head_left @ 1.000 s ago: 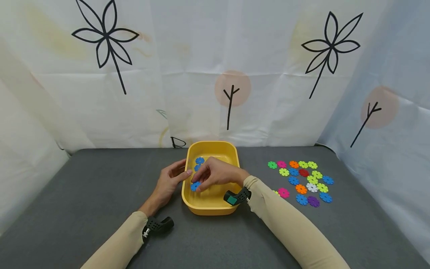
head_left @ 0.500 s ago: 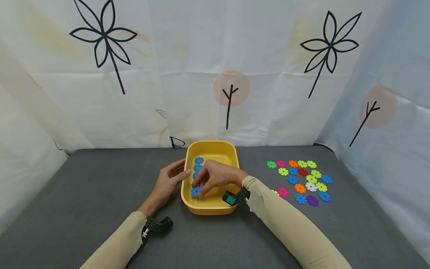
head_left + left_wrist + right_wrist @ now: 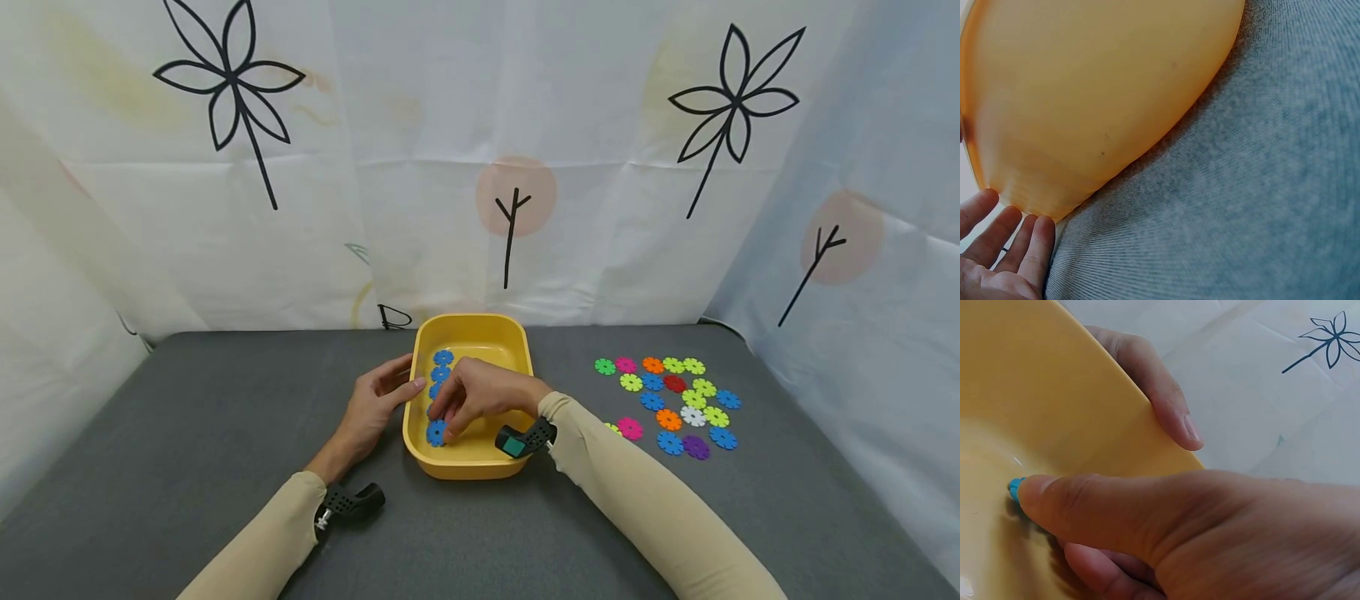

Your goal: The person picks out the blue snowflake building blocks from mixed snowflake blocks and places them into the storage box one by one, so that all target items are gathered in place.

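Observation:
In the head view, a yellow plastic tub (image 3: 480, 471) stands on the grey table. My left hand (image 3: 382, 400) holds its left side, thumb at the rim and fingers on the outer wall; the left wrist view shows those fingertips (image 3: 1041, 234) against the wall. Inside the tub, my right hand (image 3: 483, 389) pinches a blue notched plastic disc (image 3: 436, 432) low down at the left. In the right wrist view its thumb covers most of that blue disc (image 3: 1015, 487). Several more blue discs (image 3: 440, 374) run in a row behind it along the tub's left side, partly hidden by my right fingers.
To the right of the tub, several loose notched discs in many colours lie flat, among them a purple disc (image 3: 696, 447), a red disc (image 3: 674, 384) and a white disc (image 3: 693, 416). My right sleeve (image 3: 645, 492) passes in front of them. A printed white cloth (image 3: 600, 250) hangs behind the table.
My right hand has brought the blue disc toward the tub's near end. More of the row of blue discs now shows behind it. The left hand stays on the tub.

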`<action>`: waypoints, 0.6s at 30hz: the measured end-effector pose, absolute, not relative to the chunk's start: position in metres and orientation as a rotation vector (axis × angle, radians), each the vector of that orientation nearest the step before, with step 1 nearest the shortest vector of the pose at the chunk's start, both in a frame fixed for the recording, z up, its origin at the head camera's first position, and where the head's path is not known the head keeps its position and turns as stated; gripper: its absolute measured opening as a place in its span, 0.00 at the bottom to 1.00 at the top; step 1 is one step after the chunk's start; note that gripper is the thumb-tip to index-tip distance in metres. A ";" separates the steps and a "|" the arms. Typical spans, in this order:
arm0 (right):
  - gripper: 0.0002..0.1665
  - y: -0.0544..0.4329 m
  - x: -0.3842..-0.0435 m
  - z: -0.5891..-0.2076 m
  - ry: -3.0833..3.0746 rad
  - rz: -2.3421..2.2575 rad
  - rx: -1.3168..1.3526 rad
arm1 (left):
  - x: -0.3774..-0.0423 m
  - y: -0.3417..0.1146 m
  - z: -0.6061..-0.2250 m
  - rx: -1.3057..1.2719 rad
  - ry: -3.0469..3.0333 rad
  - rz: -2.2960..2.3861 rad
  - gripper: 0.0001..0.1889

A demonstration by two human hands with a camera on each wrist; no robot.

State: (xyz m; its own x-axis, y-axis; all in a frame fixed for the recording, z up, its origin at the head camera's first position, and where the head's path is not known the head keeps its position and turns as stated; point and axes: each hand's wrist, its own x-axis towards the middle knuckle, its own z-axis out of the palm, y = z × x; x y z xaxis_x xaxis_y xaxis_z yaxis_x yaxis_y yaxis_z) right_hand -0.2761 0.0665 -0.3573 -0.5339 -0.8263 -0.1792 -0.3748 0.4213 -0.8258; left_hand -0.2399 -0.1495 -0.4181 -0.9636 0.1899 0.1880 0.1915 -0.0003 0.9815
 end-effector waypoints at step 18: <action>0.16 0.065 -0.277 -0.358 2.078 -1.107 -0.955 | -0.239 -0.150 -0.417 -0.427 -2.224 -2.185 0.29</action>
